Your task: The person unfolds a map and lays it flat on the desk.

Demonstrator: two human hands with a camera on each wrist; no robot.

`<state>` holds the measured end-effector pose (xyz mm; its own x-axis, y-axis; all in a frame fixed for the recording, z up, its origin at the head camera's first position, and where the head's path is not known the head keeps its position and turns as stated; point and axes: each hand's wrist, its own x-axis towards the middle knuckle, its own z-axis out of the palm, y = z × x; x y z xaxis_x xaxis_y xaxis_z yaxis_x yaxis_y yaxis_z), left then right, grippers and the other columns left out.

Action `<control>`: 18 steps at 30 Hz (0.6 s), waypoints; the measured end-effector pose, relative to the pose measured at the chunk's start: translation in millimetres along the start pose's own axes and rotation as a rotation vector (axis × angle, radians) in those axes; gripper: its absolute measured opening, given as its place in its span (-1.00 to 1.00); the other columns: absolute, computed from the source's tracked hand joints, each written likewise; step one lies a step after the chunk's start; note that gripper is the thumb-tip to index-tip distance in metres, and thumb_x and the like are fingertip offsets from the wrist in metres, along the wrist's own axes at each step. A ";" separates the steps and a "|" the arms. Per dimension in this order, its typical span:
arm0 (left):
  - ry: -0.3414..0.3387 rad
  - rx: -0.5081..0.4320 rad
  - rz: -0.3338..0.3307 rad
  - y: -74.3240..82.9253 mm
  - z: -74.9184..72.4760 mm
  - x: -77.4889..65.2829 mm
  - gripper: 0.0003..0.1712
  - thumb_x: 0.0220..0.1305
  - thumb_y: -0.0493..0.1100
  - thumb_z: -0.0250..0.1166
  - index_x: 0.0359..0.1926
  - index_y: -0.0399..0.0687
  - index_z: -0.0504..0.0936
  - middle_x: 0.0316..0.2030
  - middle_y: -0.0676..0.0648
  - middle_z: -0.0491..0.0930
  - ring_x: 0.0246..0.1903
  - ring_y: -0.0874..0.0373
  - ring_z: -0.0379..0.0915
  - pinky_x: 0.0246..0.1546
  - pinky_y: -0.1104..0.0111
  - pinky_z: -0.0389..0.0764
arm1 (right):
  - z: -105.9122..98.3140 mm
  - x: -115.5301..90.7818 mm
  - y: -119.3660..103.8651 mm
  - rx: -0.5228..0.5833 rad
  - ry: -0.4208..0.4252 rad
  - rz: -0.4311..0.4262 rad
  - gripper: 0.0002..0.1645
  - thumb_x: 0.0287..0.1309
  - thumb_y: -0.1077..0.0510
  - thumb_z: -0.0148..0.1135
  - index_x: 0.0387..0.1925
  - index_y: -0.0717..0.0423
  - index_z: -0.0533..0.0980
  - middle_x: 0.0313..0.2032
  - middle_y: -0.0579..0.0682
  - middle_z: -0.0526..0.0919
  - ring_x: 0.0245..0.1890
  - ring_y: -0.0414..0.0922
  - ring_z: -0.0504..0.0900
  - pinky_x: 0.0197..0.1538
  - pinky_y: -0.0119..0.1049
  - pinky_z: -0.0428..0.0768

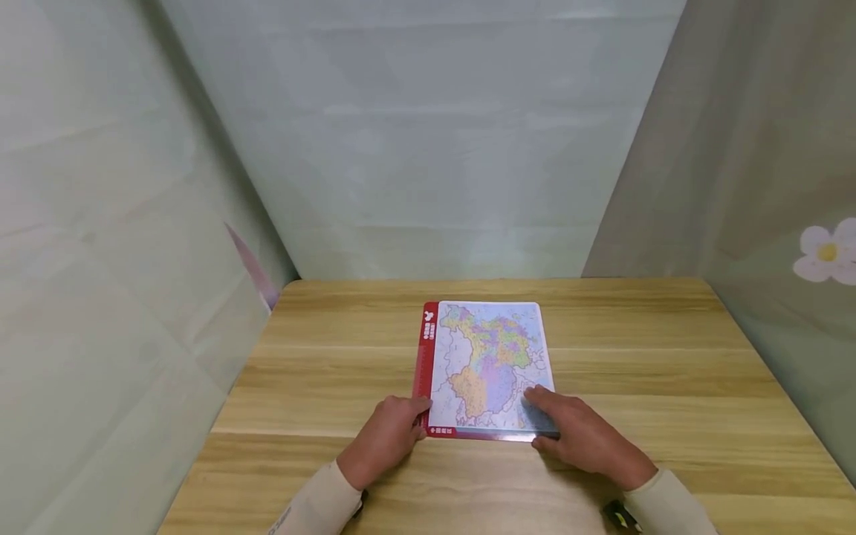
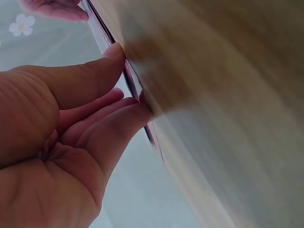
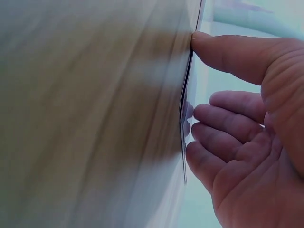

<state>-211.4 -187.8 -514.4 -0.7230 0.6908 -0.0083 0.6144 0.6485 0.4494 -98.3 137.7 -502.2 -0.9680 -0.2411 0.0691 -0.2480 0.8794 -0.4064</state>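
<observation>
A thin flat map (image 1: 458, 357) with coloured regions and a red printed border lies on the wooden table, its printed title turned sideways. At its near left corner my left hand (image 1: 391, 435) grips the red edge, fingertips close together there. Thumb and fingers of this hand (image 2: 90, 114) meet the thin dark edge in the left wrist view. My right hand (image 1: 582, 435) holds the near right corner, a finger over the printed face and the thumb at the near edge. The right wrist view shows that thumb (image 3: 232, 54) against the edge, with the other fingers bent beside the face.
The wooden tabletop (image 1: 321, 371) extends around the map. Pale fabric walls (image 1: 441, 163) rise behind it and at both sides, with a white flower print (image 1: 827, 253) on the right one. Light sleeves cover both forearms.
</observation>
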 end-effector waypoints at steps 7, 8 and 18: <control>0.006 -0.011 0.009 -2.2 -1.1 0.6 -0.46 0.18 -0.19 0.60 0.19 -0.14 0.72 -0.07 -0.09 0.81 -0.32 0.21 0.57 -0.23 0.39 0.66 | 9.5 12.8 -11.5 -0.010 -0.019 -0.044 -0.14 0.15 0.12 0.60 0.42 0.29 0.46 0.39 0.23 0.56 0.40 0.21 0.55 0.36 0.15 0.55; 0.009 -0.015 0.011 -2.4 -1.1 0.6 -0.47 0.18 -0.19 0.60 0.19 -0.14 0.73 -0.08 -0.09 0.81 -0.32 0.21 0.56 -0.24 0.40 0.65 | 11.3 15.5 -13.8 -0.018 -0.026 -0.048 -0.15 0.17 0.10 0.59 0.42 0.27 0.46 0.40 0.20 0.56 0.41 0.19 0.54 0.37 0.14 0.54; 0.015 -0.037 0.011 -3.5 -1.0 0.6 -0.52 0.17 -0.17 0.61 0.14 -0.11 0.77 -0.07 -0.07 0.82 -0.31 0.21 0.57 -0.20 0.38 0.66 | 26.4 47.0 -43.0 -0.064 -0.109 -0.112 -0.17 0.25 -0.03 0.53 0.44 0.22 0.46 0.44 0.20 0.52 0.47 0.15 0.49 0.44 0.08 0.50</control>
<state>-214.2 -190.0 -515.1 -0.7210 0.6928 0.0105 0.6106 0.6281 0.4824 -132.2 77.6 -505.5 -0.9251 -0.3796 0.0100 -0.3598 0.8677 -0.3429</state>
